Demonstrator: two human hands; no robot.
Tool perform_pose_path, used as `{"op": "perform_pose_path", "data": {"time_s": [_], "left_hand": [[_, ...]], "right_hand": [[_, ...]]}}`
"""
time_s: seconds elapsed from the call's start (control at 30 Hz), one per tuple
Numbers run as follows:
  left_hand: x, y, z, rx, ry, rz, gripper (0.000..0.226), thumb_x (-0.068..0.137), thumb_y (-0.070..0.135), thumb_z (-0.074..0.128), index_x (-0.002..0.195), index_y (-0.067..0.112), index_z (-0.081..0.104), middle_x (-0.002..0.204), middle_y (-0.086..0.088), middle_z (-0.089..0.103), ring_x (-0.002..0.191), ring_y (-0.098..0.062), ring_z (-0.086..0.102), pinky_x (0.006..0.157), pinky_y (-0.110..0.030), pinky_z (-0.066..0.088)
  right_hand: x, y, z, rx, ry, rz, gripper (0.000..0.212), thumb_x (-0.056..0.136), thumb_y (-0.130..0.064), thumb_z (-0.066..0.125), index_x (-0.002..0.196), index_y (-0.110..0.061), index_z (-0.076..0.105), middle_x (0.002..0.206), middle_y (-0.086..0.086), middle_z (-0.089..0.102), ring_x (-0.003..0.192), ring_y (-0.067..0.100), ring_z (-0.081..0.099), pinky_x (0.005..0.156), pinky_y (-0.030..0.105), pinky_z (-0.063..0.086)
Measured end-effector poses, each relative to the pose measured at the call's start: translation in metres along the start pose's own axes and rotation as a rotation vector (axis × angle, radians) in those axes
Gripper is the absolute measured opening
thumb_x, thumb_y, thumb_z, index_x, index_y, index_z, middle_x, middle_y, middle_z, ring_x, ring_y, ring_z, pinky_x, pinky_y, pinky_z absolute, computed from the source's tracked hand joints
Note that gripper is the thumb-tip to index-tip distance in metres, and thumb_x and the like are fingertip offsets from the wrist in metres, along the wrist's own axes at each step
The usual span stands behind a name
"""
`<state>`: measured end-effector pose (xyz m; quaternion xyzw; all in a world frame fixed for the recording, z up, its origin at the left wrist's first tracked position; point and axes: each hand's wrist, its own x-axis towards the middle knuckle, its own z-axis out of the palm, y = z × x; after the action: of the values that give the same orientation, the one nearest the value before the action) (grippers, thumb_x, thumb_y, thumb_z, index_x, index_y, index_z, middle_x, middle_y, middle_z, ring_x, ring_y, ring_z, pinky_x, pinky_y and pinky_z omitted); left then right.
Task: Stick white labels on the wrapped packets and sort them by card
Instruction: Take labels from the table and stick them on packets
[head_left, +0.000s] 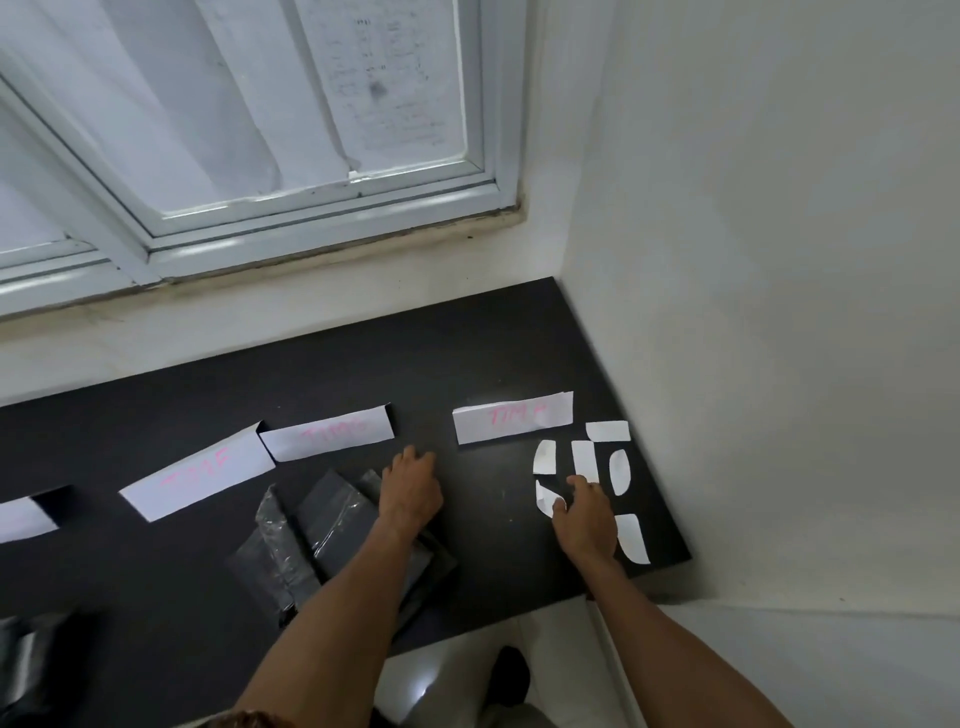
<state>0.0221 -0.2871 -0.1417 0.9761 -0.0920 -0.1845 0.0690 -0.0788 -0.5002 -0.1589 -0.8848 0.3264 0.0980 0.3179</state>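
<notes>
Packets (332, 514) — grey, wrapped, heaped on black table (156, 571) in front of pink-lettered cards (327, 434) — left hand (410, 493) laid over them, fingers loose; right hand (587, 519) touching white labels (621, 470) nearby, grip unclear.

I see black tabletop (467, 364) fitted into the corner | white-framed window (322, 208) above its far edge | handwritten sheet (395, 88) against the glass | white wall (779, 260) at right | pale floor (566, 665) below
</notes>
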Motion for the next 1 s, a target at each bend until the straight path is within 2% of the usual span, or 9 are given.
{"op": "perform_pose_path", "data": {"time_s": [0.2,0.47,0.67,0.77,0.87,0.93,1.0], "left_hand": [[-0.01,-0.002,0.005,0.045,-0.024,0.06,0.03,0.09,0.018,0.046,0.118,0.013,0.055,0.126,-0.012,0.047,0.117,-0.031,0.049,0.099,-0.041,0.039],[-0.028,-0.044,-0.005,-0.029,0.024,-0.046,0.027,0.093,0.019,0.048,0.118,0.012,0.054,0.124,-0.011,0.048,0.116,-0.03,0.049,0.097,-0.041,0.041],[-0.048,-0.072,-0.014,-0.092,0.119,-0.114,0.029,0.091,0.018,0.046,0.119,0.014,0.055,0.129,-0.009,0.047,0.12,-0.029,0.046,0.101,-0.042,0.038],[-0.064,-0.091,-0.019,-0.115,0.238,-0.224,0.034,0.089,0.017,0.05,0.123,0.013,0.055,0.135,-0.011,0.045,0.125,-0.03,0.044,0.105,-0.042,0.035],[-0.083,-0.116,-0.025,-0.193,0.327,-0.444,0.044,0.085,0.013,0.053,0.128,0.012,0.05,0.14,-0.016,0.041,0.13,-0.033,0.04,0.106,-0.044,0.035],[-0.093,-0.129,-0.026,-0.36,0.302,-0.601,0.049,0.086,0.013,0.052,0.134,0.013,0.042,0.14,-0.018,0.039,0.129,-0.036,0.04,0.103,-0.048,0.037],[-0.103,-0.148,-0.025,-0.583,0.242,-0.701,0.048,0.089,0.019,0.054,0.133,0.008,0.039,0.134,-0.021,0.043,0.123,-0.04,0.045,0.1,-0.049,0.041]], "right_hand": [[0.01,0.002,0.004,-0.021,-0.022,0.023,0.037,0.091,-0.011,0.051,0.127,-0.012,0.053,0.126,0.01,0.06,0.119,0.029,0.054,0.092,0.036,0.045],[0.004,-0.007,0.013,0.02,0.042,0.079,0.034,0.09,-0.007,0.05,0.123,-0.011,0.056,0.118,0.015,0.064,0.112,0.034,0.058,0.089,0.039,0.047],[-0.018,-0.048,0.027,0.165,0.139,0.001,0.039,0.086,-0.006,0.051,0.125,-0.011,0.054,0.111,0.013,0.067,0.109,0.034,0.059,0.085,0.038,0.047],[-0.036,-0.083,0.04,0.238,0.099,-0.043,0.04,0.085,-0.012,0.06,0.125,-0.012,0.055,0.102,0.008,0.07,0.105,0.032,0.061,0.086,0.036,0.046],[-0.06,-0.122,0.06,0.298,0.055,-0.069,0.045,0.083,-0.019,0.068,0.126,-0.009,0.057,0.101,0.007,0.071,0.105,0.029,0.062,0.091,0.034,0.045],[-0.075,-0.144,0.074,0.301,0.017,-0.077,0.042,0.082,-0.023,0.071,0.12,-0.009,0.062,0.104,0.007,0.071,0.105,0.027,0.063,0.088,0.03,0.044],[-0.097,-0.165,0.092,0.315,-0.013,-0.105,0.03,0.081,-0.023,0.071,0.108,-0.011,0.068,0.102,0.007,0.071,0.098,0.026,0.065,0.077,0.025,0.042]]}}
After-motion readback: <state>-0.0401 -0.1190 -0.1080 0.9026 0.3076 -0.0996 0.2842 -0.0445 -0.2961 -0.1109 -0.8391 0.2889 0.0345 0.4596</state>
